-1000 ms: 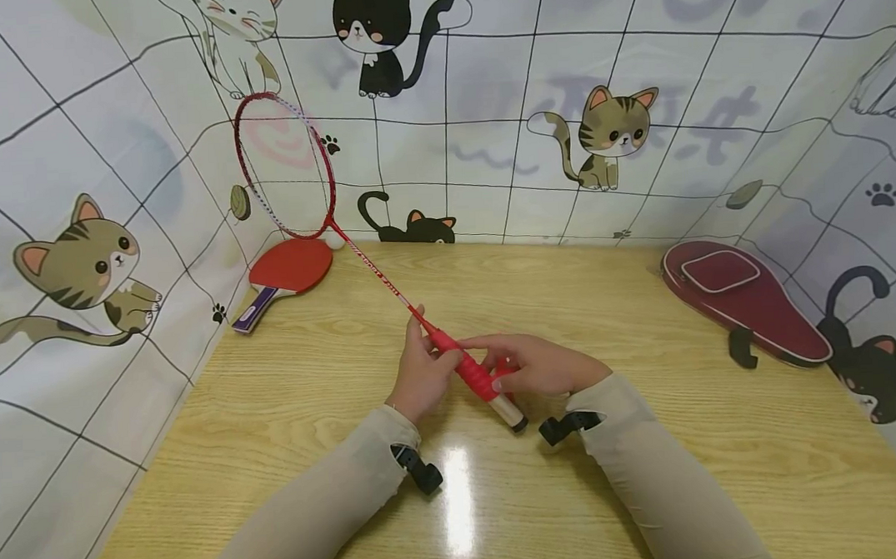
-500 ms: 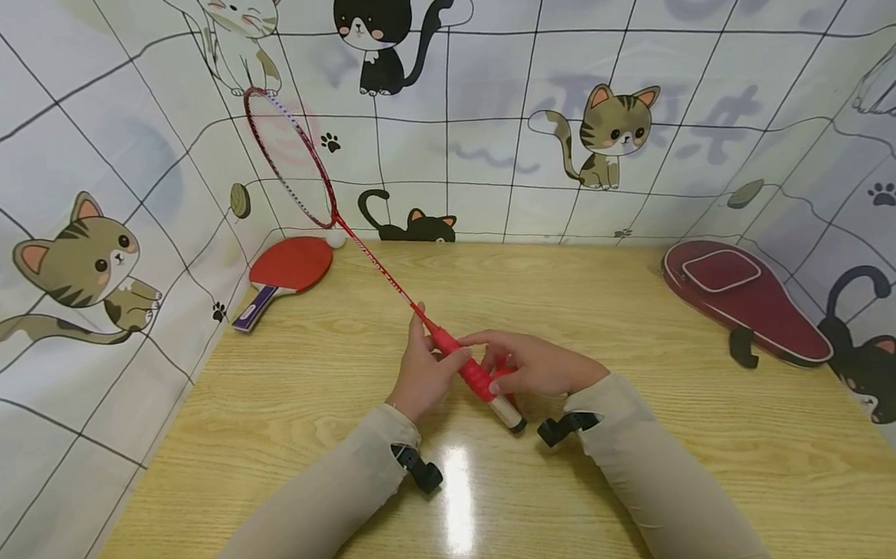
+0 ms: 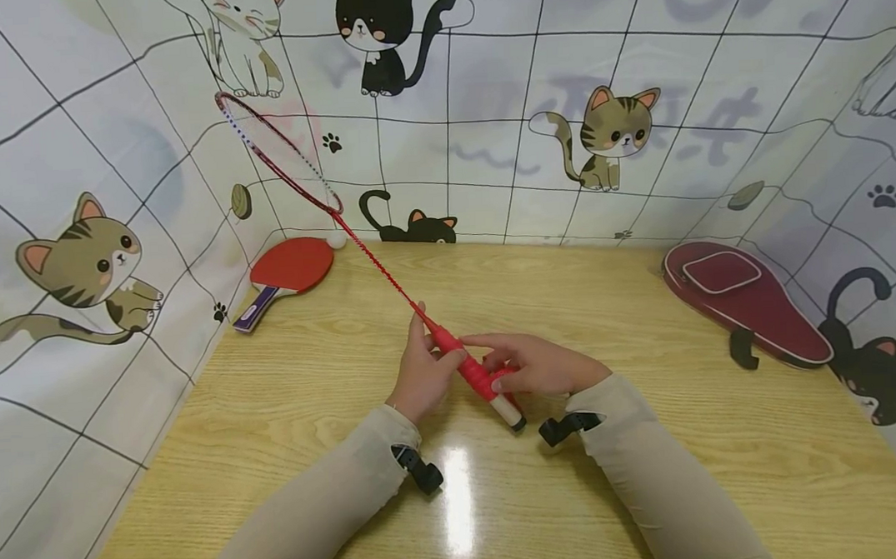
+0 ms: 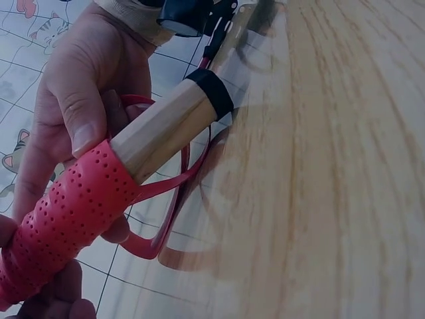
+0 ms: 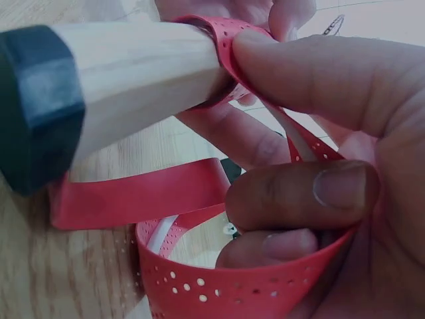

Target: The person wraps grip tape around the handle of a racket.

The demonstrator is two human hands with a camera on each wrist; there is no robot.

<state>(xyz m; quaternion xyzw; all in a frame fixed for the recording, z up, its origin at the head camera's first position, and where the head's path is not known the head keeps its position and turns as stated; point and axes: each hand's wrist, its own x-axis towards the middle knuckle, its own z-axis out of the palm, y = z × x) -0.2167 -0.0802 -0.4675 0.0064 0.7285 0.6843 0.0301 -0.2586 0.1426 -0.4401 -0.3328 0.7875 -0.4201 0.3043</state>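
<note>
A red badminton racket slants up and away to the left, its head raised over the table's far corner. My left hand grips the upper handle, thumb along the top. Perforated red grip tape winds round most of the handle; the butt end is bare pale wood with a black cap. At the edge of the wrapping my right hand presses the tape with its thumb and pinches the loose length between its fingers. A slack loop of tape hangs below the handle.
A red table tennis bat lies at the back left, with a white ball beside it. At the back right is a dark red racket case. Cat-patterned cloth encloses the wooden table.
The racket has turned about its own length: its head went from a wide oval to a narrow one tilted further left. Both hands stay in nearly the same place.
</note>
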